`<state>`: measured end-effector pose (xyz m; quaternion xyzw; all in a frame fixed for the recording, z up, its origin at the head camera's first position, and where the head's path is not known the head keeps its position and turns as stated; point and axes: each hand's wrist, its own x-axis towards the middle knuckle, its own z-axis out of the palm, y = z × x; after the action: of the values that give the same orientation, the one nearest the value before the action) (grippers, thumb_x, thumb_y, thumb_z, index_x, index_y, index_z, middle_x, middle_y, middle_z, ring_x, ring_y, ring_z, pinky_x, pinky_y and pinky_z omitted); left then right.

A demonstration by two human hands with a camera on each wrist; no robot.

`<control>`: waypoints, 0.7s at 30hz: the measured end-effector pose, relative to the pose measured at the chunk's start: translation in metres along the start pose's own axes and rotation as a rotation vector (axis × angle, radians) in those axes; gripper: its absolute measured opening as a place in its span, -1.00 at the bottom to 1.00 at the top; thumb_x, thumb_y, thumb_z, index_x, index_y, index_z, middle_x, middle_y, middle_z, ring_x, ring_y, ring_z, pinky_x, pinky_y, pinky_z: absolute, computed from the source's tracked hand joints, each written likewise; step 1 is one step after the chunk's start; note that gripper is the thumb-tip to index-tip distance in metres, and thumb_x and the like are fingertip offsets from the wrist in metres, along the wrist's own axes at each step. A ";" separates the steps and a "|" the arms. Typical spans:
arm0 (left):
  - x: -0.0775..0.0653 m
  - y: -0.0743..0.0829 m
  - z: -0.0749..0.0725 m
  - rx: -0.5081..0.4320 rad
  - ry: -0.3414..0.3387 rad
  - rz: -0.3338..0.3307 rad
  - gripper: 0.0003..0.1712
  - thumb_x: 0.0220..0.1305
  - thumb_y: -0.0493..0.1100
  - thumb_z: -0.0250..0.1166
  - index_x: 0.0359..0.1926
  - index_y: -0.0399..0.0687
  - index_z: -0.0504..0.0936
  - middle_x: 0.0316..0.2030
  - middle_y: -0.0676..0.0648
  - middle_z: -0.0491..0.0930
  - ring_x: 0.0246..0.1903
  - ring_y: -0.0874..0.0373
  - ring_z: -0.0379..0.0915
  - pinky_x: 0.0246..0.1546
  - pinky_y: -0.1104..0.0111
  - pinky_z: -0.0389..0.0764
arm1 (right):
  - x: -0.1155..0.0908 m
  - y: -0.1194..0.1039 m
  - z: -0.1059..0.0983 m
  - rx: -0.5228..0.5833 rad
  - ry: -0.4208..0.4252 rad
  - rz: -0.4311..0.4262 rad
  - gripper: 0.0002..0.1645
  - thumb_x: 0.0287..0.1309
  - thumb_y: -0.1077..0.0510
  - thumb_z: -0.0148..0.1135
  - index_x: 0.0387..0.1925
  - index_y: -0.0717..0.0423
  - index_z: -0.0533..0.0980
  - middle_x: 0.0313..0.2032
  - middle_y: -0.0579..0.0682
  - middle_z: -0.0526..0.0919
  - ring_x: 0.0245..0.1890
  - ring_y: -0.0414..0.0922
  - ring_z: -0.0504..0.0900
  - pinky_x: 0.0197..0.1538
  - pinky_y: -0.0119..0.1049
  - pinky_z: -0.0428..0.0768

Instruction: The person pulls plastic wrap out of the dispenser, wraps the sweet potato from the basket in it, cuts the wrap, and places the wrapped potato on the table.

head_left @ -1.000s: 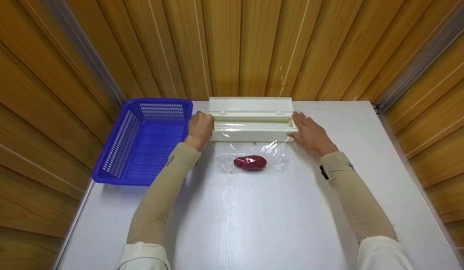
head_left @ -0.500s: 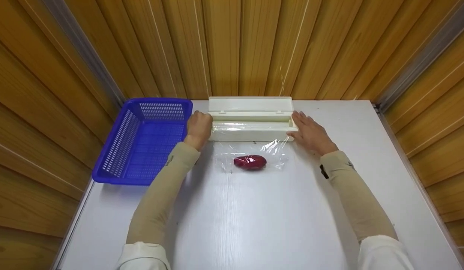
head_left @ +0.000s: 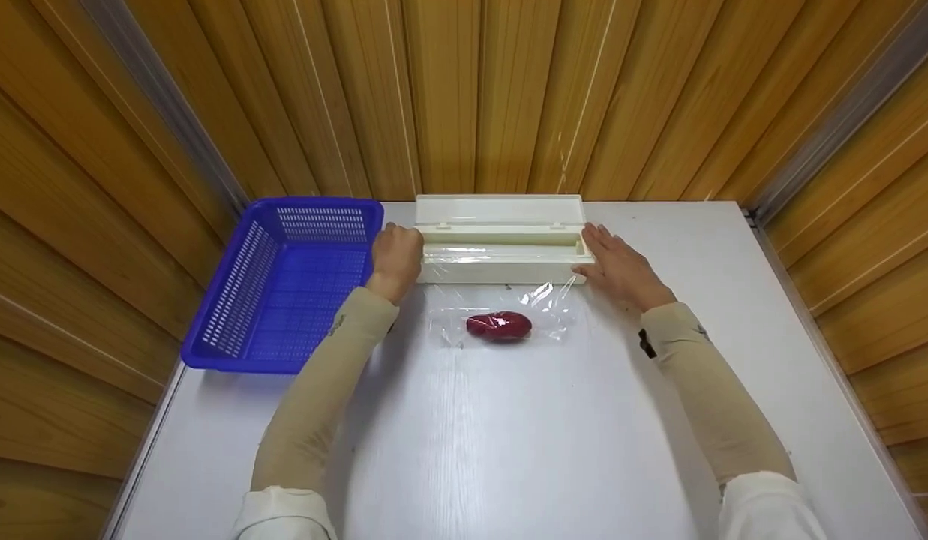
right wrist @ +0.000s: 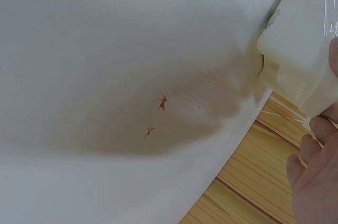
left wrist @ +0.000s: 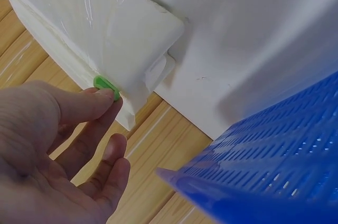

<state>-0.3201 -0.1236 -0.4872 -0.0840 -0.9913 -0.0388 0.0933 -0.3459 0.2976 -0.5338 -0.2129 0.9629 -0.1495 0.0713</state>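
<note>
A cream cling film box with its lid raised stands at the table's back edge. Clear cling film runs from its roll over the front wall onto the table. Beneath the film's near end is a glossy dark-red oblong item. My left hand is at the box's left end; in the left wrist view, its thumb and forefinger pinch a small green slider at the box edge. My right hand holds the right end, thumb at the front and fingers towards the back.
A blue plastic basket with slotted walls stands left of the box, close to my left forearm. White tabletop extends towards me. Wood-panelled walls enclose the back and both sides.
My left hand has shifted very slightly left at the box's end. The right hand, box, film and red item look unmoved.
</note>
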 end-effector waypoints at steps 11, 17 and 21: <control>-0.002 0.002 0.003 -0.006 0.016 -0.023 -0.80 0.31 -0.41 0.28 -0.18 -0.36 0.82 -0.25 -0.37 0.79 -0.17 -0.26 0.72 -0.10 -0.07 0.73 | 0.000 -0.001 -0.002 0.012 -0.011 0.008 0.05 0.59 -0.32 0.03 0.72 0.17 -0.13 0.74 0.12 -0.17 0.73 0.17 -0.20 0.68 0.23 -0.07; -0.005 0.003 0.003 -0.039 0.069 -0.015 -0.85 0.29 -0.40 0.33 -0.27 -0.33 0.84 -0.30 -0.34 0.80 -0.20 -0.27 0.73 -0.14 -0.09 0.73 | -0.003 -0.001 -0.004 0.028 0.010 0.000 0.00 0.61 -0.27 0.03 0.71 0.19 -0.06 0.73 0.12 -0.12 0.73 0.15 -0.17 0.69 0.17 -0.07; -0.006 0.004 0.003 -0.051 0.076 -0.011 -0.86 0.29 -0.40 0.34 -0.29 -0.32 0.84 -0.30 -0.34 0.80 -0.21 -0.27 0.74 -0.14 -0.09 0.73 | -0.005 -0.001 -0.004 0.027 0.011 0.001 -0.01 0.61 -0.25 0.04 0.70 0.22 -0.05 0.73 0.16 -0.10 0.73 0.18 -0.15 0.68 0.21 -0.04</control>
<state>-0.3144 -0.1207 -0.4915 -0.0792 -0.9862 -0.0678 0.1285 -0.3420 0.2998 -0.5289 -0.2107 0.9613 -0.1638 0.0689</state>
